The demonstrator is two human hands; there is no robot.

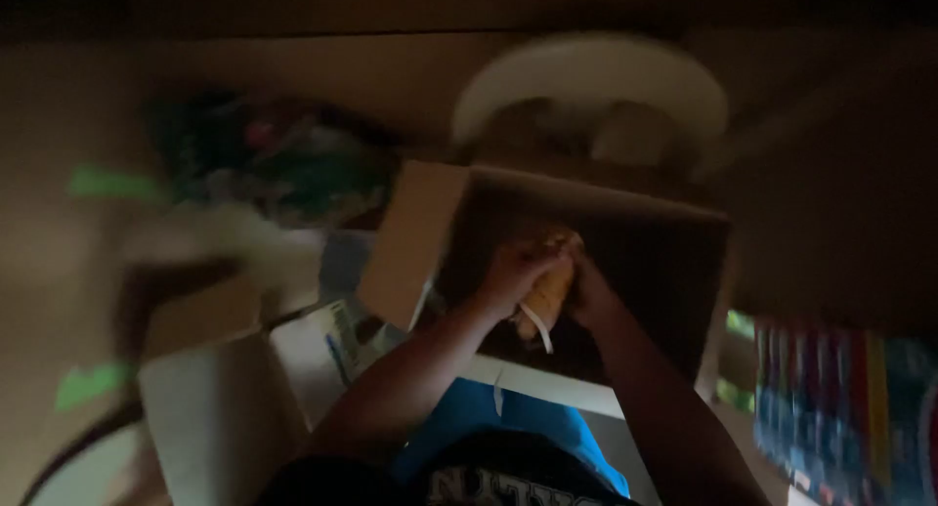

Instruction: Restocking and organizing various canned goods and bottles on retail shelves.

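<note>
At frame centre, an open cardboard box [586, 242] stands below a pale round plate [586, 86]. Inside the box, the left hand [513, 272] and right hand [586, 291] close their fingers on a small yellowish object [547, 296], its long axis running upper right to lower left. In this dim light, it could slip.

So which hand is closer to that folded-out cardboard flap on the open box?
Left. The left hand sits just right of the flap, gripping a yellowish object. The right hand is on that object's far side, farther from the flap.
</note>
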